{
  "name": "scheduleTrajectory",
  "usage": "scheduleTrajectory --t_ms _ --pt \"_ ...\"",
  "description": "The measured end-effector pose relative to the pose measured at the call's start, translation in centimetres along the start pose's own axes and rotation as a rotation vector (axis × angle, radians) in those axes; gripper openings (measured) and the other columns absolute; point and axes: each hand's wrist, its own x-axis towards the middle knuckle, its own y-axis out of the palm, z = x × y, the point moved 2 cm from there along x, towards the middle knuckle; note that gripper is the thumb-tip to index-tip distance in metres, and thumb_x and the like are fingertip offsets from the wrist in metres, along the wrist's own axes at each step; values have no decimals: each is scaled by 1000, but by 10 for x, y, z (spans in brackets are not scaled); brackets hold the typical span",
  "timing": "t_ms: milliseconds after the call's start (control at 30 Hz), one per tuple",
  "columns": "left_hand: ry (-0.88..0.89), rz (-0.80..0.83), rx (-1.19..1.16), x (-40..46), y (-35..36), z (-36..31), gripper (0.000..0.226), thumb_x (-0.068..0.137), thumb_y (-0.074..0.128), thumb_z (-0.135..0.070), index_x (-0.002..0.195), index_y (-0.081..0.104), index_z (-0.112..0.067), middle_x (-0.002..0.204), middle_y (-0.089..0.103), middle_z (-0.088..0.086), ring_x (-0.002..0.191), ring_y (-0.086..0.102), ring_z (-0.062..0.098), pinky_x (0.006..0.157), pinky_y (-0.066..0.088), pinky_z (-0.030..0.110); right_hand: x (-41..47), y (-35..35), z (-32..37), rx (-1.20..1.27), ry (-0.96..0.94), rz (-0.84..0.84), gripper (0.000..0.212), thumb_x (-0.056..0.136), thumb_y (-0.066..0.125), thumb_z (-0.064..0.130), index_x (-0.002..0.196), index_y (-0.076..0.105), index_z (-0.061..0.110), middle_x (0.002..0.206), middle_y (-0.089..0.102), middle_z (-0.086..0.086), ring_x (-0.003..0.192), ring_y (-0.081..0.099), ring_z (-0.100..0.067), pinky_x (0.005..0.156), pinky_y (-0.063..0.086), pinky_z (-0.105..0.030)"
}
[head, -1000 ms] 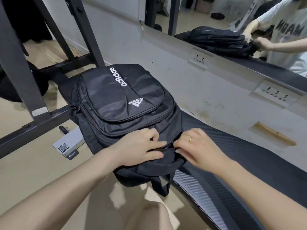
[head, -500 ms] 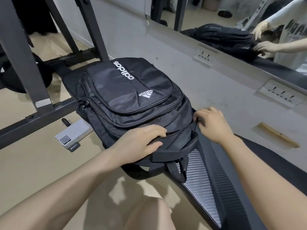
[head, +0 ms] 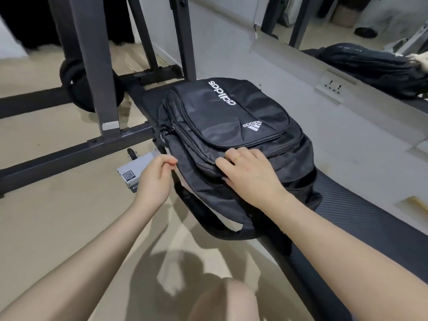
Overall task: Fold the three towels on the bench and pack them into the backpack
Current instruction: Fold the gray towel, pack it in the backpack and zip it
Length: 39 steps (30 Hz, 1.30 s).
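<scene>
A black adidas backpack (head: 231, 117) lies flat on the black padded bench (head: 361, 218), its front pocket facing up and a shoulder strap (head: 208, 218) hanging over the near edge. My left hand (head: 155, 181) is at the pack's left side, thumb and forefinger pinched together on the zipper line; the pull itself is hidden. My right hand (head: 250, 174) rests palm down on the pack's near end, fingers spread and pressing the fabric. No towel is in sight.
A dark steel rack frame (head: 97, 66) with a weight plate (head: 76, 89) stands to the left. A small grey box with a QR code (head: 132, 172) lies on the floor. Wall sockets (head: 333, 85) and a mirror are behind the bench. My knee (head: 222, 300) is below.
My left hand left the pack's top and slid to its left edge, now pinching there. My right hand moved from the right side to the middle of the pack.
</scene>
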Motion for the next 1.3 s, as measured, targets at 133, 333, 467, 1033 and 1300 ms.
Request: scheduleTrajectory --t_ms 133,333,467,1033,1300 --pt "51 86 94 -6 7 3 31 95 35 -3 111 61 -11 118 60 5 111 53 17 90 34 18 9 -15 -9 195 189 -140 22 79 70 23 87 54 10 79 61 -7 68 58 -30 53 39 -31" --pt "49 65 147 -10 11 -3 33 94 41 -11 124 53 -14 124 57 0 111 53 16 88 38 22 10 -25 -14 446 334 -108 21 92 52 33 97 54 13 94 61 -1 85 56 -26 67 37 -32" --pt "79 76 194 -9 14 -6 34 94 41 -13 127 51 -13 129 55 5 119 49 21 100 36 30 2 -16 -13 462 386 -93 21 92 51 34 95 55 14 85 56 5 82 56 -23 66 35 -30" --pt "525 99 410 -37 22 -45 34 84 30 -40 60 30 -17 51 30 -8 56 39 20 52 35 34 -13 -15 7 344 222 -256 40 77 62 29 112 61 10 104 56 -11 92 53 -30 80 45 -40" --pt "620 190 174 -49 26 -48 37 91 28 -33 72 46 -7 65 38 -12 65 36 4 58 25 18 -34 -11 21 270 24 -453 18 83 61 26 94 68 13 87 61 -3 92 49 -22 92 42 -39"
